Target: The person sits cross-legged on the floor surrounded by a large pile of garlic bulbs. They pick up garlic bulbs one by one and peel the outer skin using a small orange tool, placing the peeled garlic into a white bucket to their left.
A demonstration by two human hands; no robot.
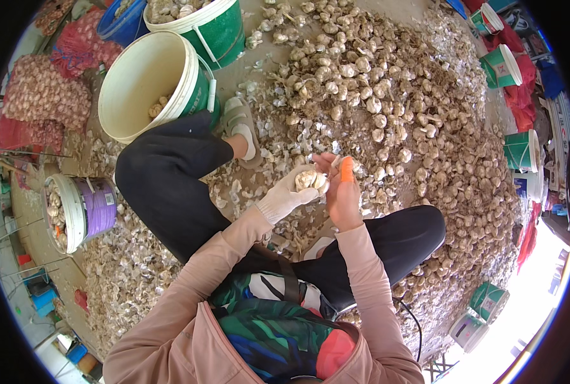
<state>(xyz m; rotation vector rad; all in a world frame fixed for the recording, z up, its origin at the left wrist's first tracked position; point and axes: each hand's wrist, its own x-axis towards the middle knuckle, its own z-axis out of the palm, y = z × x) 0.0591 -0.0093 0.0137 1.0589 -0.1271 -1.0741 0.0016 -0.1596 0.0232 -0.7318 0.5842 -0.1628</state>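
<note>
My left hand [287,192], in a pale knitted glove, holds a garlic bulb [307,180] whose cloves bulge at the surface. Close by its right side is my bare right hand [343,201], fingers curled toward the bulb. An orange cover [347,169] wraps the right thumb. A scrap of pale garlic skin or a bulb piece shows by that thumb; what the right fingers hold is partly hidden. Beyond both hands spreads a large heap of garlic bulbs [374,104] on the floor, with loose papery skins [239,192] strewn between my legs.
At my left knee stands a large green bucket [146,81] with a few bulbs inside. A fuller green bucket [220,33] is behind it. A purple-and-white bucket [100,206] of garlic stands at left, below filled red mesh sacks [45,93]. More green buckets [501,67] line the right.
</note>
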